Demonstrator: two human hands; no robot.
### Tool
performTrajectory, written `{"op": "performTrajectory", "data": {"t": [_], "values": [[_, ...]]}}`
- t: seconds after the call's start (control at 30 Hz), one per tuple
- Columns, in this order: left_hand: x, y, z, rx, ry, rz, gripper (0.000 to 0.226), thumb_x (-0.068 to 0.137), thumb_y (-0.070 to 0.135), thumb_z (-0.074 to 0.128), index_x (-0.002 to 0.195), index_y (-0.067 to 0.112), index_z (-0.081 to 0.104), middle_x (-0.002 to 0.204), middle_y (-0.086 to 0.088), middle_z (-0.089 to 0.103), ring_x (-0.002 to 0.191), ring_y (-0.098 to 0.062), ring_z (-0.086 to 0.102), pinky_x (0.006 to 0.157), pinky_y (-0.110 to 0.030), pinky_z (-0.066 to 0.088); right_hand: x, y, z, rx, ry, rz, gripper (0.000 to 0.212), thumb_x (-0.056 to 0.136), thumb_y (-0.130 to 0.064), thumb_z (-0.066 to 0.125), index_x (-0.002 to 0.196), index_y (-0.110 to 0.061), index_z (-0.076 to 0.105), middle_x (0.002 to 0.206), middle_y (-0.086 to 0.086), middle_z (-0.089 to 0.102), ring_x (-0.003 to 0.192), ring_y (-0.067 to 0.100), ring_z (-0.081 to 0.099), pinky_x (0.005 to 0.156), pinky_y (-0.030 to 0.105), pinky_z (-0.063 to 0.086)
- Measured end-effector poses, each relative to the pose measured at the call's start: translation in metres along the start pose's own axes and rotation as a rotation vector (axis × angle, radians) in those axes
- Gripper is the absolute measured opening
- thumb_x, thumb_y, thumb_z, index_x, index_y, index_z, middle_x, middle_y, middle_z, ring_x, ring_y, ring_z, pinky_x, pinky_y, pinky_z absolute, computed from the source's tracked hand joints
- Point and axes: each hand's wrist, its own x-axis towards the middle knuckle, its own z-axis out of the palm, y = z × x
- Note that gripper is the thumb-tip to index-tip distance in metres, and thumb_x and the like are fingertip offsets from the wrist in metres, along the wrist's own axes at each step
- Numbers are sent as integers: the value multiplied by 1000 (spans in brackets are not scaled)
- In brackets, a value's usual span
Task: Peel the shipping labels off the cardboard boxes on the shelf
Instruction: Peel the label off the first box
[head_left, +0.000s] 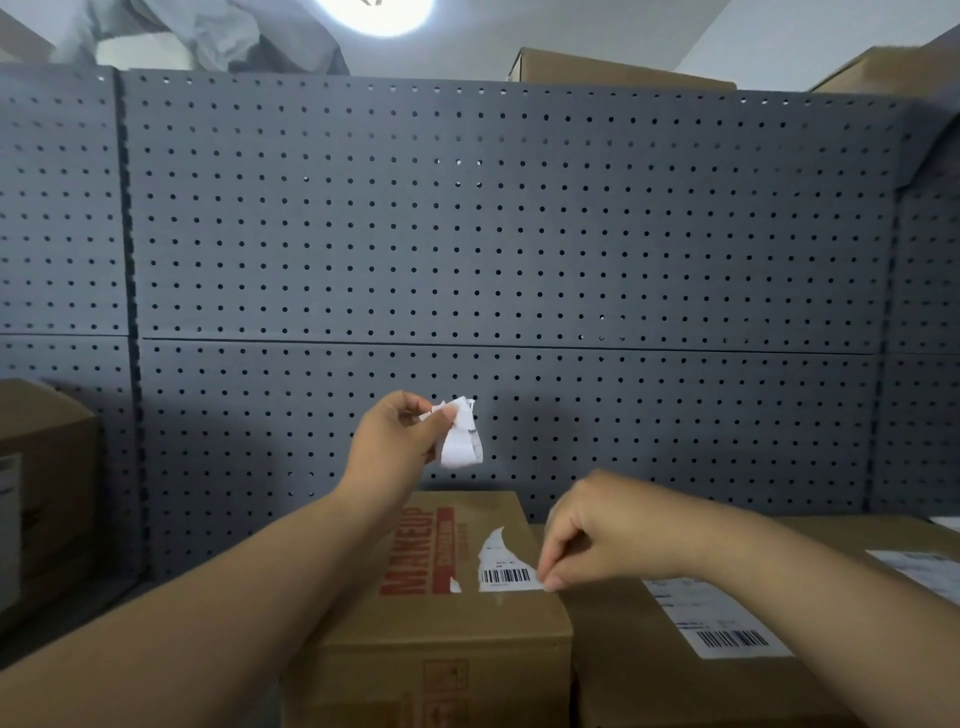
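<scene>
**Head view: torn label on the middle box, both grips busy**

All boxes are closed, contents hidden. Middle cardboard box (447, 616), red MAKEUP print on top, carries a torn label remnant (506, 569) with a barcode near its right top edge. A small white scrap (455, 585) sits left of it. Right grip (597, 530) pinches the remnant's right corner at the box edge. Left grip (400, 436), raised above the box's rear, pinches a crumpled peeled strip (460, 441). Neighbour box (634, 670) stands just beside on the right, whole label (717, 618) flat on top. Left box (47, 467) stands well apart, with bare shelf (93, 608) between. Pegboard (467, 234) rises close behind, with open air above the box tops.
</scene>
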Motion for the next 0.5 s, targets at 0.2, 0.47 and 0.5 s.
{"op": "performTrajectory", "data": {"t": [0.2, 0.47, 0.5], "values": [[-1, -5, 2, 44, 2, -6, 18, 90, 19, 64, 77, 12, 53, 76, -7, 58, 68, -19, 53, 71, -35, 47, 2, -5, 0, -183, -19, -79, 21, 91, -29, 59, 105, -20, 71, 105, -12, 69, 89, -5, 57, 92, 20, 46], [-1, -10, 5, 121, -3, 4, 19, 89, 26, 65, 82, 11, 56, 77, -8, 62, 67, -19, 55, 74, -40, 50, 3, -2, 6, -407, 3, -252, 26, 97, -25, 48, 107, -13, 69, 109, -3, 66, 102, 10, 56, 94, 30, 43], [-1, -11, 6, 122, 2, 5, 18, 88, 26, 65, 81, 11, 56, 77, -8, 63, 68, -19, 56, 76, -42, 51, 3, -1, 7, -428, 19, -277, 26, 97, -24, 47, 105, -12, 68, 108, -2, 65, 100, 12, 57, 92, 32, 44]]}}
